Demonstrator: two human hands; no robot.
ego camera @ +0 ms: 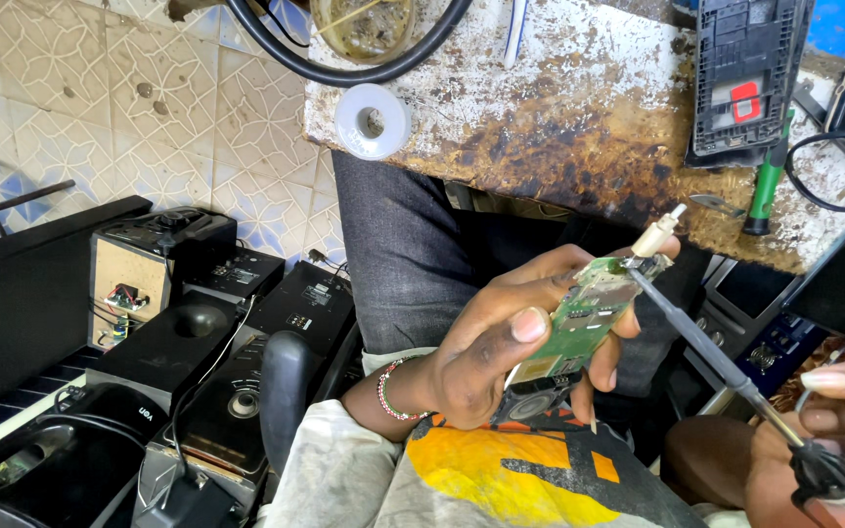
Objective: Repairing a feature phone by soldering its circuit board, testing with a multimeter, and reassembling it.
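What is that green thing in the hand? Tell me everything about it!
It is a small circuit board, green, long and narrow, with tiny metal parts and a pale patch near its lower end. A dark round piece, maybe a speaker, sits at its bottom. The left hand holds it tilted, thumb across the front and fingers behind. The thin metal shaft of a tool, gripped by the right hand, rests on its top edge beside a cream-coloured tip. It hangs in the air above the lap, below a stained bench.
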